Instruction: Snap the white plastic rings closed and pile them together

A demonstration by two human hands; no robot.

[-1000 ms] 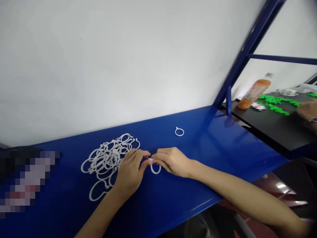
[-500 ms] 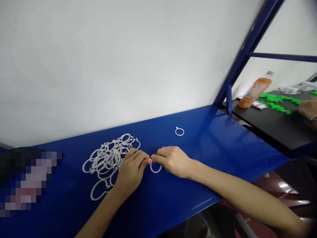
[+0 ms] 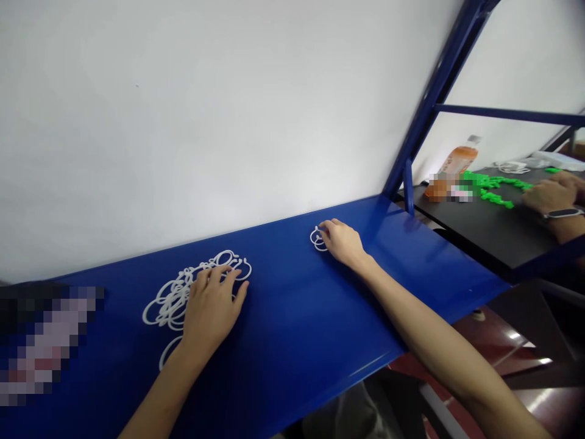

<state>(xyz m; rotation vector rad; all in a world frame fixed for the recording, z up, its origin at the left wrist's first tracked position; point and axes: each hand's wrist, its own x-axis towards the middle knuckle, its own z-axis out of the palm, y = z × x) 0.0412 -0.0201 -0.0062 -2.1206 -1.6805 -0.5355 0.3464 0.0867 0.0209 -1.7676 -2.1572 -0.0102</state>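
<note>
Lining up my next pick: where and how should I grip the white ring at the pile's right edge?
Probably best to pinch that white ring by its outer curve, from the right: the curve juts over bare blue tabletop, while its left side meets the pile.

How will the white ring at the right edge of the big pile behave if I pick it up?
The ring is probably light, since its band is thin. It looks fairly stiff, because it keeps a rounded curve. It may catch on its neighbours in the pile, as they overlap and some have small knobs.
</note>
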